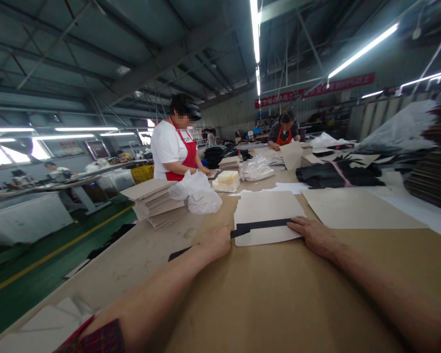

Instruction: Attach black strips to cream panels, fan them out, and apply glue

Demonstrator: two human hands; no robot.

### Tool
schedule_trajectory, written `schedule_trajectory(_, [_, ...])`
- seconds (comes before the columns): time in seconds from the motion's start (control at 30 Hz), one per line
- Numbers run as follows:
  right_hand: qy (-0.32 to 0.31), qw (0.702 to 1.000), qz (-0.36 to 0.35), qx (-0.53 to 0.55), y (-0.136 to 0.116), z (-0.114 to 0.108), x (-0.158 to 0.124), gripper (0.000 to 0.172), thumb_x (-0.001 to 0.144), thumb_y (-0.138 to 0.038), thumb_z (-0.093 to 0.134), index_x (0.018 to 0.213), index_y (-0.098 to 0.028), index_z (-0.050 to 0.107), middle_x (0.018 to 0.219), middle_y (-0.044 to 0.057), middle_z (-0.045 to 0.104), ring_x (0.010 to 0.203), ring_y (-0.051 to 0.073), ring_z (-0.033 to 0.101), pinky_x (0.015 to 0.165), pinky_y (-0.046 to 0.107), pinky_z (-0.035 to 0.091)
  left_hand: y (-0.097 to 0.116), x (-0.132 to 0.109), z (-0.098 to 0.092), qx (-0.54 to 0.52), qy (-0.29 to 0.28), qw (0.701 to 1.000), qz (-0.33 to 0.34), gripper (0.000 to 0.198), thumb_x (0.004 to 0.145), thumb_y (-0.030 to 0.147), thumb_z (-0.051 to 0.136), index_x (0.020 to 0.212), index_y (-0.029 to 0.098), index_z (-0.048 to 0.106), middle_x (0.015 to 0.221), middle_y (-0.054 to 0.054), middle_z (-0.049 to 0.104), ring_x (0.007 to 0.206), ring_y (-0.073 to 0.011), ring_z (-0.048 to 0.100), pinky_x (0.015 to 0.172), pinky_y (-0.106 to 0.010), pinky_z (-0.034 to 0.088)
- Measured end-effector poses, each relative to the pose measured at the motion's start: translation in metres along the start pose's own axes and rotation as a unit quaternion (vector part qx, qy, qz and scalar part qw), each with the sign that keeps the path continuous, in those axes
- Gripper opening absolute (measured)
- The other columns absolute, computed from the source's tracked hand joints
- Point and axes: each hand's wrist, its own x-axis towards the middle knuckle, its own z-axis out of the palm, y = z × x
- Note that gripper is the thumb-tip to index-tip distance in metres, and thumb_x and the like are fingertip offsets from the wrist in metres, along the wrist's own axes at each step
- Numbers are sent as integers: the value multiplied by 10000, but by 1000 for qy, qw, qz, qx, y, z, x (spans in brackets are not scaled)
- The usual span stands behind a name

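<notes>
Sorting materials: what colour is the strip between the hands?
Black strip, clearest in the head view.

Landmark: black strip [260, 226]. Near side of it — bare brown tabletop [279, 294], open passage. Beyond it, left: cardboard stack [156, 201] and plastic bag [198, 193] block. Beyond it, right: flat beige sheet [356, 208], passable — then black pile [334, 174].

Both hands at frame centre on brown desk [279, 304]. Left hand [216, 242] closed over left end of black strip [260, 227]; right hand [310, 234] flat at its right end. Strip lies across pale card sheet [266, 208]. Person in red apron [174, 147] stands upper left beside card stack [156, 201].
</notes>
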Motion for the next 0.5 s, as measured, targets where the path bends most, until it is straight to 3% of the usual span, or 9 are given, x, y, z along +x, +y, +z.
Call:
schedule_trajectory(0.13, [-4, 1000, 3, 9, -5, -3, 1, 656, 805, 5, 372, 1389, -193, 594, 1464, 116, 539, 1334, 272, 518, 1125, 427, 403, 14, 4, 6, -1, -9, 993, 119, 535, 829, 81, 514, 1324, 269, 585, 1510, -46, 488, 1284, -241, 560, 1079, -334, 444])
schedule_trajectory(0.27, [-18, 1000, -1, 7, -10, -7, 0, 655, 813, 6, 351, 1402, -170, 579, 1472, 137, 526, 1344, 280, 506, 1124, 443, 402, 23, 11, 10, 55, -33, 989, 134, 696, 829, 75, 496, 1497, 227, 371, 1603, -101, 342, 1331, -297, 517, 1064, -400, 466])
schedule_trajectory(0.37, [-7, 1000, 2, 24, -10, -6, 0, 654, 813, 3, 353, 1395, -186, 585, 1471, 123, 531, 1349, 264, 501, 1125, 442, 402, 28, 18, 8, 77, -36, 989, 122, 739, 831, 96, 511, 1527, 215, 294, 1539, -141, 418, 1240, -305, 589, 1006, -398, 508])
schedule_trajectory(0.5, [-4, 999, 7, 36, -9, -3, 0, 650, 810, 1, 356, 1389, -177, 591, 1473, 130, 526, 1344, 269, 506, 1129, 443, 399, 34, 29, 6, 96, -42, 987, 122, 687, 821, 114, 540, 1482, 178, 362, 1374, -169, 536, 1149, -318, 636, 936, -417, 548])
